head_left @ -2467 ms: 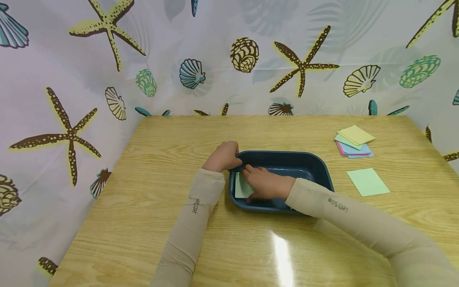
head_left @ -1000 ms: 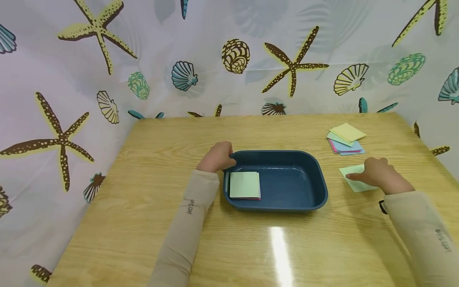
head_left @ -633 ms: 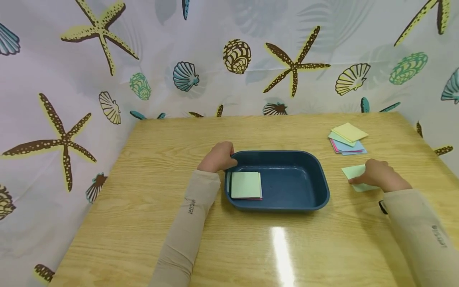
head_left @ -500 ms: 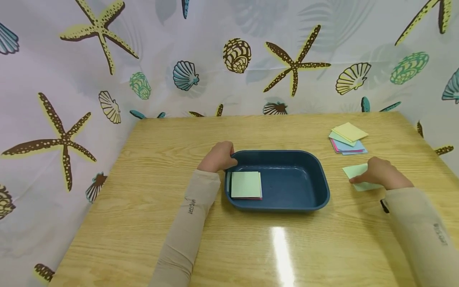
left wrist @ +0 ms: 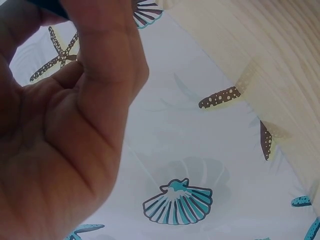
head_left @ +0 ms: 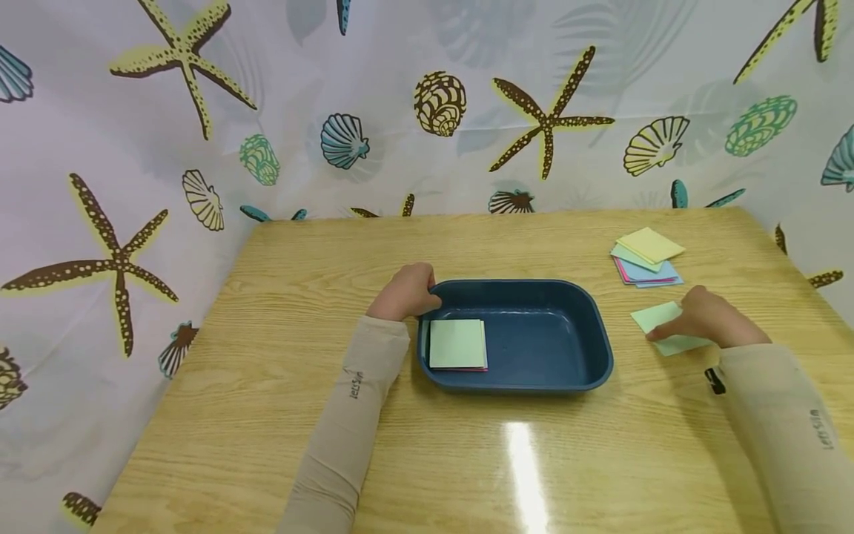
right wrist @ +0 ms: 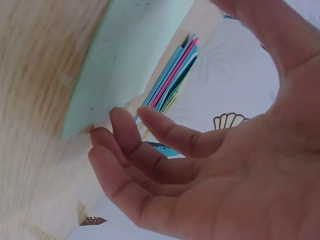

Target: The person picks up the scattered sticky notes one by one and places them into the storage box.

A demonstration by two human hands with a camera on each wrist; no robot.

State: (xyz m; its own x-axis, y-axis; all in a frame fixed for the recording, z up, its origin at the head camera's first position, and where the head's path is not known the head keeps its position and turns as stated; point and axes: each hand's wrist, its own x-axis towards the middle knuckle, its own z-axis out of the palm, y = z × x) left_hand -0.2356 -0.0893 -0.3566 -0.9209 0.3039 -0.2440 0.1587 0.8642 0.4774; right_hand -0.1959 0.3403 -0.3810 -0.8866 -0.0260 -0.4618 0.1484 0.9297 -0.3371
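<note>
A dark blue rectangular tray (head_left: pixel 534 348) stands mid-table in the head view. My left hand (head_left: pixel 405 291) grips its upper left corner, thumb over the rim; only a bit of blue shows by the fingers in the left wrist view. A small stack of sticky notes (head_left: pixel 457 343), pale green on top, lies at the tray's left end. Right of the tray, my right hand (head_left: pixel 714 317) is over a single pale green sticky note (head_left: pixel 650 317). The thumb touches the note. In the right wrist view the loosely bent fingers (right wrist: pixel 125 132) are at the edge of the pale green note.
A loose pile of yellow, green, blue and pink sticky notes (head_left: pixel 647 259) lies behind the right hand. The wooden table (head_left: pixel 320 259) meets a hanging cloth (head_left: pixel 400 89) with shells and starfish at the back and sides.
My right hand has left the notes in the tray and moved right to the single green note, where it shifts only slightly. The left hand keeps its grip on the tray.
</note>
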